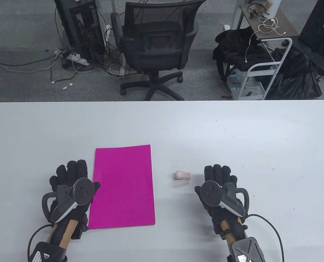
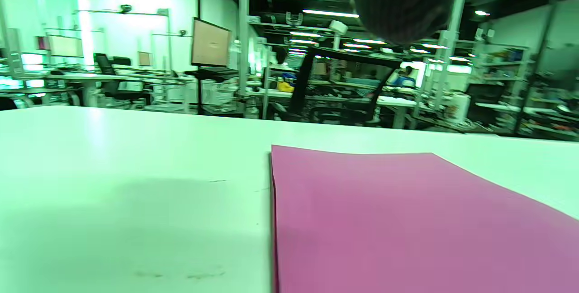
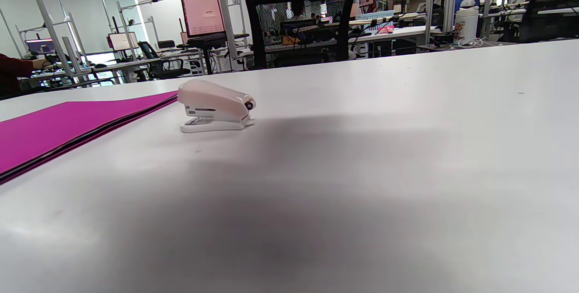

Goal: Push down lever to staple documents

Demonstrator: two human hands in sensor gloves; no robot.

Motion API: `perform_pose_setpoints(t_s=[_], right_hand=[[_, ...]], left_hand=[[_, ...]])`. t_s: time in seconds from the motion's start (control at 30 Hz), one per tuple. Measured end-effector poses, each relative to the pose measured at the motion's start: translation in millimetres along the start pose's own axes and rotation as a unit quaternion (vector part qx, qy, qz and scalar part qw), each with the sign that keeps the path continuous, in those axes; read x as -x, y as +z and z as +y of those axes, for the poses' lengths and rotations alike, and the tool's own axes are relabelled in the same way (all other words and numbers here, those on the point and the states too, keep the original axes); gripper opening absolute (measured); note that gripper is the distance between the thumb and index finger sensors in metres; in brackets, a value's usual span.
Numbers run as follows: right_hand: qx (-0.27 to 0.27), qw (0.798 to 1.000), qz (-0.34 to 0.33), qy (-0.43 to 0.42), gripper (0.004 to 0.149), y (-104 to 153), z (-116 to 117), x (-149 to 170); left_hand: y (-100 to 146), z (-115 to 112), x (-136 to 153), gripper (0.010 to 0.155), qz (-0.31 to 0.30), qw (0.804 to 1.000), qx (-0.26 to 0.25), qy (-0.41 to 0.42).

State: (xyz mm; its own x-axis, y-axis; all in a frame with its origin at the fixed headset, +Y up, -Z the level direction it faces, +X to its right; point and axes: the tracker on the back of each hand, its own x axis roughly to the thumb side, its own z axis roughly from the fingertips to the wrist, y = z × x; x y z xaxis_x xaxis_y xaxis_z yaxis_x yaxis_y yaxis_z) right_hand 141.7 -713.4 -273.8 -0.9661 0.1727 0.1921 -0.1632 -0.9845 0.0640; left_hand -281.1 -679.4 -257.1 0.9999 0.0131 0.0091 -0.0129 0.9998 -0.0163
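Note:
A stack of magenta paper sheets (image 1: 123,187) lies flat on the white table (image 1: 233,131); it also shows in the left wrist view (image 2: 407,220) and the right wrist view (image 3: 68,123). A small pale pink stapler (image 1: 182,176) sits to the right of the stack, its mouth toward the paper; it also shows in the right wrist view (image 3: 215,105). My left hand (image 1: 71,177) rests open on the table at the stack's left edge, holding nothing. My right hand (image 1: 219,176) rests open on the table just right of the stapler, apart from it.
A black office chair (image 1: 156,46) stands beyond the table's far edge. A white cart (image 1: 260,68) with black bags and cables is at the back right. Computer towers and a power strip (image 1: 74,58) are on the floor at the back left.

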Motion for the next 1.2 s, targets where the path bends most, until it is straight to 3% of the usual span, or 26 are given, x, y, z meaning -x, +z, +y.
perform_pose_setpoints(t_s=[0.07,0.17,0.3,0.77,1.2], right_hand=[[0.011,1.000,-0.013,-0.010,0.082,0.8,0.4,0.2],[0.015,1.000,-0.019,-0.015,0.083,1.4,0.9,0.1],[0.011,1.000,-0.023,-0.006,0.085,1.4,2.1,-0.1],[0.032,0.999,-0.019,-0.008,0.086,4.5,3.7,6.6],[0.037,0.999,-0.019,-0.013,0.086,3.1,3.0,7.5]], left_hand=[[1.9,-3.7,3.3,0.095,-0.012,1.000,0.022,-0.002],[1.9,-14.1,7.1,0.101,-0.039,0.999,0.004,-0.003],[-2.8,-25.6,8.7,0.106,-0.052,0.998,0.025,-0.036],[9.5,-22.0,13.0,0.104,-0.066,0.998,-0.016,-0.011],[3.3,-33.5,9.1,0.104,-0.071,0.997,-0.004,-0.019]])
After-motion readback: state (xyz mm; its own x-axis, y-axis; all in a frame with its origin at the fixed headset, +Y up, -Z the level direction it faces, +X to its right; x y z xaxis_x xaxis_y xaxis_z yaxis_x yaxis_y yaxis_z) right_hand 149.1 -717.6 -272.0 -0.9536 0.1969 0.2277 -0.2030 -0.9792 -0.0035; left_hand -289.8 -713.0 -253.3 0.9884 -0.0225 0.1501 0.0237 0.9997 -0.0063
